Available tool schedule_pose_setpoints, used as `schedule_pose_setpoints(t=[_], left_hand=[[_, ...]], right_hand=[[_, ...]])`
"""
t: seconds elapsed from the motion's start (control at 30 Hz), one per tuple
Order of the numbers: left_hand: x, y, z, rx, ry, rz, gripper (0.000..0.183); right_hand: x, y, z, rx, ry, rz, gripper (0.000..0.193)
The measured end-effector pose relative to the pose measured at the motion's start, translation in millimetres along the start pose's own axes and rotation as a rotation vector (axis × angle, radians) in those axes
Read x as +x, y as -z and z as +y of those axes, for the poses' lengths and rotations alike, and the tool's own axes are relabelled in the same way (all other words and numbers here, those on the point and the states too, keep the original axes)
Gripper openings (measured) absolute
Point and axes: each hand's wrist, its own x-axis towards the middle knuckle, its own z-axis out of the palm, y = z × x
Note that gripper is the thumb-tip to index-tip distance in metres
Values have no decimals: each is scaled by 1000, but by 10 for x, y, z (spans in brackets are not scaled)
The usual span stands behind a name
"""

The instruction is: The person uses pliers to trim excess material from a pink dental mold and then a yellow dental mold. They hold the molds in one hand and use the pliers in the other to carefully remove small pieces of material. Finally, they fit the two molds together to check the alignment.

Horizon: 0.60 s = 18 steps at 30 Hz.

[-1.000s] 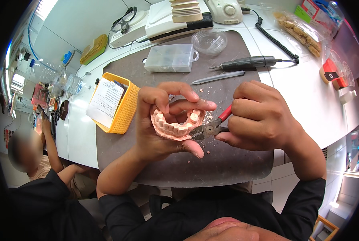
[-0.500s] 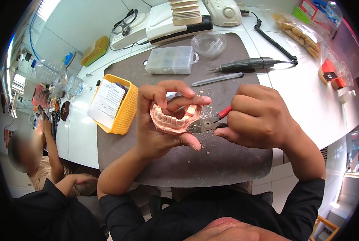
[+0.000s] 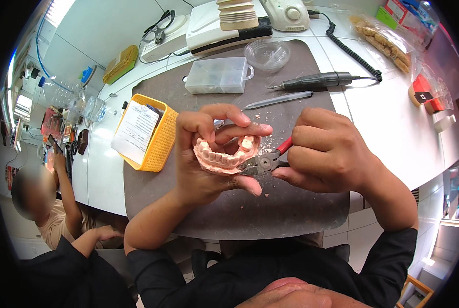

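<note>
A pink plaster dental model [image 3: 219,161], curved like an arch with a row of teeth, is held up above the dark mat [image 3: 229,218] by my left hand [image 3: 196,154]. Its fingers curl over the far side while the thumb stretches along the near edge. My right hand [image 3: 329,149] is closed around the red-handled cutting pliers [image 3: 264,162]. The jaws touch the model's right lower rim; their tips are partly hidden there. Pink plaster crumbs [image 3: 266,145] are scattered on the mat around the pliers.
Left of my hand stands a yellow basket [image 3: 160,146] with a paper. Beyond lie a clear compartment box [image 3: 216,76], a round plastic tub [image 3: 267,54], a pen [image 3: 278,100] and a corded handpiece [image 3: 317,80]. Another person [image 3: 60,215] sits at the left.
The dental model and the pliers have shifted slightly to the right and down. The pliers' handles are a little more closed in my right hand.
</note>
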Motion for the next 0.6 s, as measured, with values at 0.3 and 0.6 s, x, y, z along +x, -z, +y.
schedule_pose_setpoints(t=[0.3, 0.6], left_hand=[[25, 9, 17, 80, 2, 40, 82], [1, -14, 8, 236, -34, 95, 82]], right_hand=[[39, 36, 9, 4, -13, 5, 36], [15, -22, 12, -20, -61, 5, 29]])
